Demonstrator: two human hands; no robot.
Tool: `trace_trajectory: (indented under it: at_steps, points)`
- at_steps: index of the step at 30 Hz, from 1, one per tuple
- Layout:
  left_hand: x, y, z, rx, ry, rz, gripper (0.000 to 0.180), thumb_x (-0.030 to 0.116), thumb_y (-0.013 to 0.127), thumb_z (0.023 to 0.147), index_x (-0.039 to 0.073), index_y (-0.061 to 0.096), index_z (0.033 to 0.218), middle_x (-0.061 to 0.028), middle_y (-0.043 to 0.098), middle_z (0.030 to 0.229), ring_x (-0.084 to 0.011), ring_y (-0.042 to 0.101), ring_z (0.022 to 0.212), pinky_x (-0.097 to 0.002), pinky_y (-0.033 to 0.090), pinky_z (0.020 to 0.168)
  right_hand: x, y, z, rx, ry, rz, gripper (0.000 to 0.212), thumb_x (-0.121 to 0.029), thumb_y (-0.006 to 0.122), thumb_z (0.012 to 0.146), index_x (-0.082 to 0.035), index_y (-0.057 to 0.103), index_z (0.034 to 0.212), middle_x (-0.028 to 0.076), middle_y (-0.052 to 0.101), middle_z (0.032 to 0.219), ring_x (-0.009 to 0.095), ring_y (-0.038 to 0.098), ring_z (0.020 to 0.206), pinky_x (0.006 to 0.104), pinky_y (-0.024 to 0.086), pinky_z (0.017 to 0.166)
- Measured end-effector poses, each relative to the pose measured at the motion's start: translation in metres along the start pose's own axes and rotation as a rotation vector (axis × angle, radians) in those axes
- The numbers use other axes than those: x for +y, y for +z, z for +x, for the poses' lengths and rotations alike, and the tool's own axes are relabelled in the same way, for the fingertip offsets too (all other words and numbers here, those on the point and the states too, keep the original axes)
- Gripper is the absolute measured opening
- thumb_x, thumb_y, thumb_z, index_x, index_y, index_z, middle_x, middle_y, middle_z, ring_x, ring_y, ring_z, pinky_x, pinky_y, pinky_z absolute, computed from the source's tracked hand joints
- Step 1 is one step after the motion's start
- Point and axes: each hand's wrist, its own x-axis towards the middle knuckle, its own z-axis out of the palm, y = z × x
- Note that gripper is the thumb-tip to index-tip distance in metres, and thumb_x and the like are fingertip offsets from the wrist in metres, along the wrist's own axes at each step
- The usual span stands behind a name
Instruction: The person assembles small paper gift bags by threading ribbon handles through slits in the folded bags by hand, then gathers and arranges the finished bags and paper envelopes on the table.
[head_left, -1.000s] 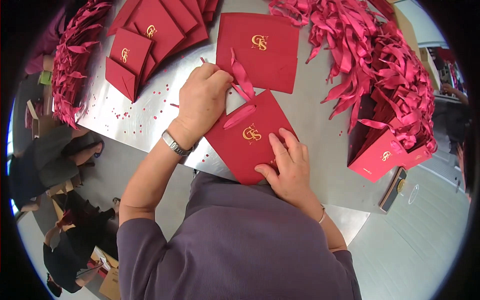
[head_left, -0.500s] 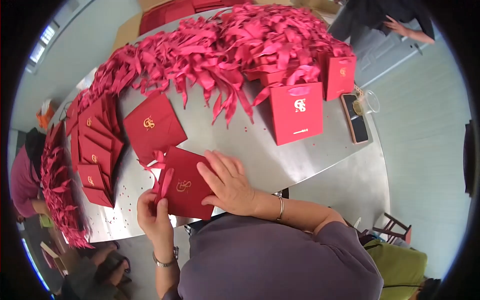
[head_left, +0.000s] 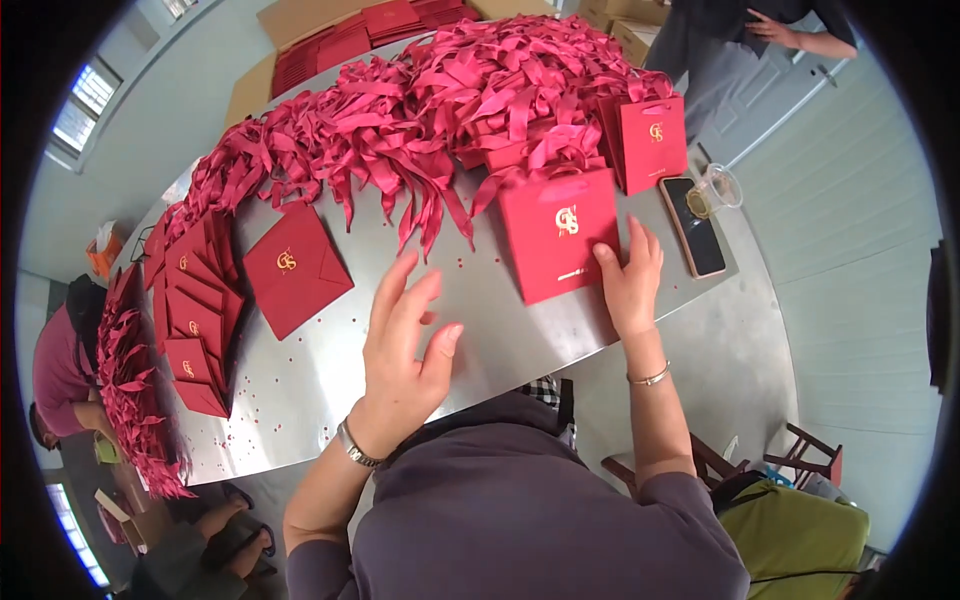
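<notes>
My left hand (head_left: 402, 345) hovers over the near part of the metal table with its fingers apart, holding nothing. At the right, my right hand (head_left: 632, 285) is spread beside a red paper gift bag (head_left: 545, 250) with a gold emblem and ribbon handle. Its thumb lies against the bag's lower right edge, while the fingers stretch past the side. Another red bag (head_left: 310, 290) rests alone left of the middle. Farther left, a stack of overlapping red bags (head_left: 205, 295) fans toward me.
A long heap of pinkish-red ribbons (head_left: 400, 115) covers the table's far side. More red bags (head_left: 655, 155), a phone (head_left: 693, 228) and a clear plastic cup (head_left: 722, 187) are at the right. One person stands beyond the table; another works at the left.
The red bag held between my hands has left them. Both hands have moved up and right, the left opening in the air and the right reaching the bag at the right.
</notes>
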Motion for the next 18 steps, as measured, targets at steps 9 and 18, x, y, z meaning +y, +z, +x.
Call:
trace_trajectory:
  at_steps: [9,18]
  points:
    - [-0.07,-0.074,-0.029,0.179,-0.262,0.241,0.034,-0.001,0.063,0.081,0.002,0.061,0.115,-0.0194,0.059,0.122,-0.0312,0.059,0.111,-0.0341,0.052,0.083,0.013,0.002,-0.006,0.029,0.126,0.295,0.052,-0.016,0.06,0.093,0.005,0.041,0.137,0.017,0.052,0.131,0.026,0.051,0.118,0.036,0.043,0.096]
    - [-0.202,-0.131,0.037,0.097,-0.185,0.883,0.035,0.022,0.06,0.087,-0.001,0.059,0.114,-0.0184,0.063,0.112,-0.0358,0.057,0.105,-0.0452,0.045,0.09,-0.161,0.041,0.013,-0.194,-0.778,0.339,0.027,0.003,0.06,0.077,-0.002,0.063,0.103,0.013,0.062,0.107,0.032,0.058,0.099,0.0415,0.048,0.085]
